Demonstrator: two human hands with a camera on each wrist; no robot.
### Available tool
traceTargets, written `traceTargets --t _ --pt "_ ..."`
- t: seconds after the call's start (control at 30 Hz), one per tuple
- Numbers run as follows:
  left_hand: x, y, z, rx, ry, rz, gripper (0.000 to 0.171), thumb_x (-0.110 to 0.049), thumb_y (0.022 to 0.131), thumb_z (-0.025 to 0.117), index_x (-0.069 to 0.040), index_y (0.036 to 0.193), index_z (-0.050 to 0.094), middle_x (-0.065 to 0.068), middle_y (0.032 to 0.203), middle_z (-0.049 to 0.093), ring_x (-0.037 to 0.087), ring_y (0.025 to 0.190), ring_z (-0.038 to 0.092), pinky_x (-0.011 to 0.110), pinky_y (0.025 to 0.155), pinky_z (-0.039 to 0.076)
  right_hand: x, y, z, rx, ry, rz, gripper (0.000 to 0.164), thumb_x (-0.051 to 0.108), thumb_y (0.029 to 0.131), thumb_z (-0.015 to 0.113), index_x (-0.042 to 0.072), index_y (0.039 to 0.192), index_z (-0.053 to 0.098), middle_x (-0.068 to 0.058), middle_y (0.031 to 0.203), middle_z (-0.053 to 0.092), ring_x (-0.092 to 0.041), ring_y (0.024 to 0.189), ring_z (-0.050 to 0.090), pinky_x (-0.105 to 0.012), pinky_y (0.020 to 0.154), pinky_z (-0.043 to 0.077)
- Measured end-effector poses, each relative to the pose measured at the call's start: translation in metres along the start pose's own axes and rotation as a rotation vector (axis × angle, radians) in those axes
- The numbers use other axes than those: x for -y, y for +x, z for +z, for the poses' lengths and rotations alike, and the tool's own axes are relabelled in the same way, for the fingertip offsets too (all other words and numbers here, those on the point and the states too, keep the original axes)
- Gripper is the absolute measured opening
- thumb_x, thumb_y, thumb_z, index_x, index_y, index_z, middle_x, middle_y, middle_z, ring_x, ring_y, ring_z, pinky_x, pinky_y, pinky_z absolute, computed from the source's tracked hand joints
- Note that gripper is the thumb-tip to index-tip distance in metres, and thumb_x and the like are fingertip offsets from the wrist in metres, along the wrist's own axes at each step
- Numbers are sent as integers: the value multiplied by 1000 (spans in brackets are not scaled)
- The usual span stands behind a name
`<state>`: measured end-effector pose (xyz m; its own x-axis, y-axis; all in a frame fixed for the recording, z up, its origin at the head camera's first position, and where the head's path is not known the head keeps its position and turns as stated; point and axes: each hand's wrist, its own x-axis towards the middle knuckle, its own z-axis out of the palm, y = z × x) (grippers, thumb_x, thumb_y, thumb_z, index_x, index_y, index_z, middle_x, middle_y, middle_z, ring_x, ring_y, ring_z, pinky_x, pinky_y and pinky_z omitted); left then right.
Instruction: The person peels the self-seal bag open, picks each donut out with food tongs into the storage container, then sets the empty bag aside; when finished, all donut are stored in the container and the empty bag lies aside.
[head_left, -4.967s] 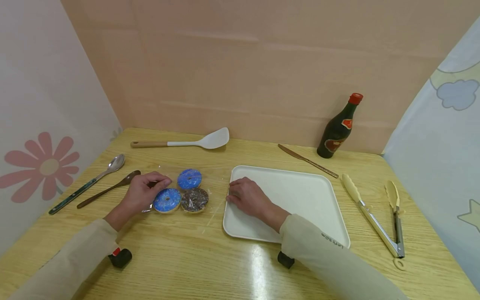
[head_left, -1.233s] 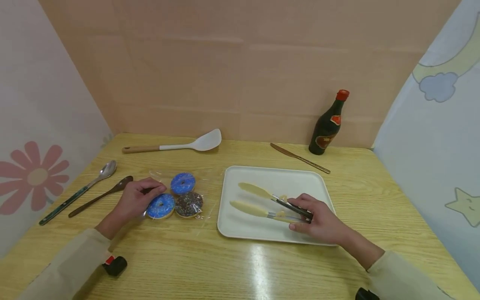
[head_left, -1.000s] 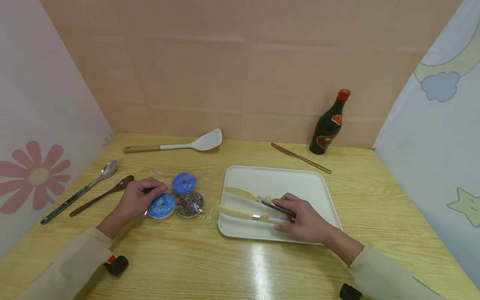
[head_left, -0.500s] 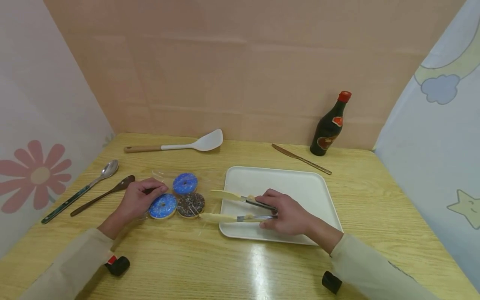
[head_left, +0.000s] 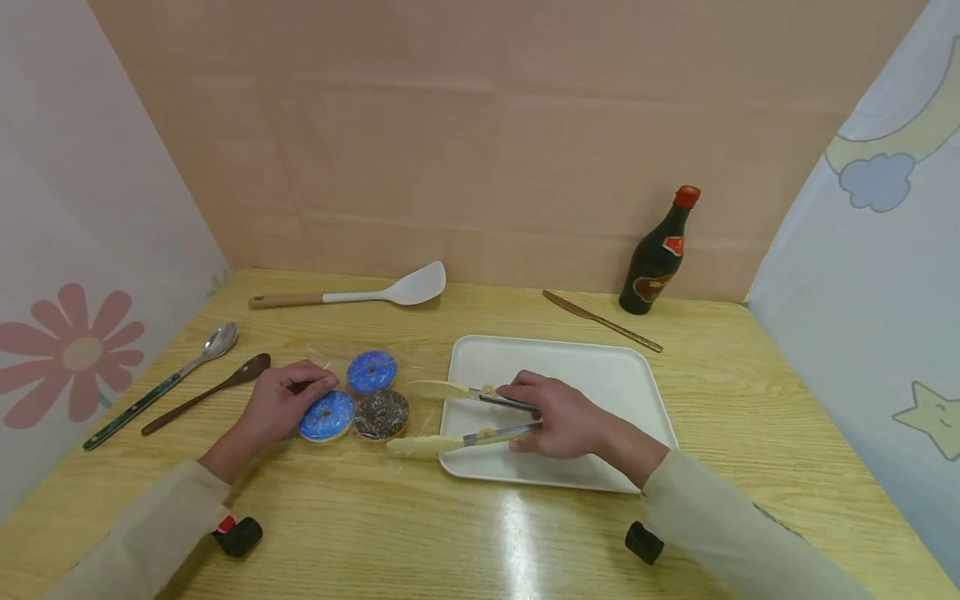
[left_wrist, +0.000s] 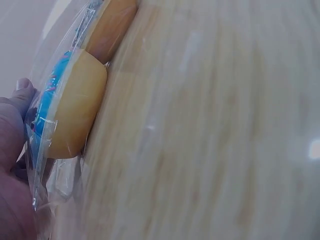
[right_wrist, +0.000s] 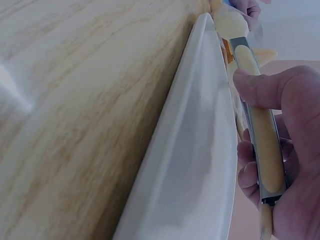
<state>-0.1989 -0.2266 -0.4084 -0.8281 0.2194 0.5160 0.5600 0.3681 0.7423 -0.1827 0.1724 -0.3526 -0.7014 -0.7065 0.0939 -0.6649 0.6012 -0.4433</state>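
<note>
My left hand [head_left: 281,404] pinches the edge of a clear plastic bag [head_left: 330,352] at its left side. Inside the bag lie two blue-iced donuts [head_left: 327,414] and a chocolate donut [head_left: 382,416]. In the left wrist view, the clear film wraps a blue donut [left_wrist: 77,107] seen side-on, next to the thumb. My right hand [head_left: 566,417] grips metal tongs [head_left: 501,434] with pale yellow tips, above the white tray [head_left: 600,367]. The tongs' arms are spread. Their tips reach past the tray's left edge, close to the chocolate donut; whether they touch it I cannot tell.
On the left lie a steel spoon [head_left: 161,387] with a green handle and a dark wooden spoon [head_left: 206,395]. A white spatula [head_left: 367,294] is at the back. Beyond the tray are a copper-coloured knife [head_left: 602,321] and a dark bottle [head_left: 654,265] with a red cap.
The tongs, lying right of the tray five seconds ago, are now in my right hand. They have moved left across the tray to the donuts, spreading wider. My left hand stays at the bag.
</note>
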Motion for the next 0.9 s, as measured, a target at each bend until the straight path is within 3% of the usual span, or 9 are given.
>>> traceTargets --t 0.4,0.67,0.9 --pt "0 0 1 -4 17 -8 11 9 87 63 5 89 73 7 82 67 10 74 60 19 61 47 9 7 1 34 -46 37 59 22 77 78 4 129 58 2 106 54 -15 79 51 -28 67 42" --pt "0 0 0 1 35 -36 10 7 87 64 4 89 73 6 81 67 9 73 60 19 61 47 9 1 9 -5 -56 40 54 21 77 77 6 126 60 3 108 55 -14 84 54 -32 74 45" --pt "-4 0 -1 6 48 -18 10 8 87 64 5 90 73 10 82 67 10 73 60 19 59 47 9 -6 15 -60 -92 7 50 23 78 76 6 122 61 -1 108 58 -16 92 56 -37 81 46"
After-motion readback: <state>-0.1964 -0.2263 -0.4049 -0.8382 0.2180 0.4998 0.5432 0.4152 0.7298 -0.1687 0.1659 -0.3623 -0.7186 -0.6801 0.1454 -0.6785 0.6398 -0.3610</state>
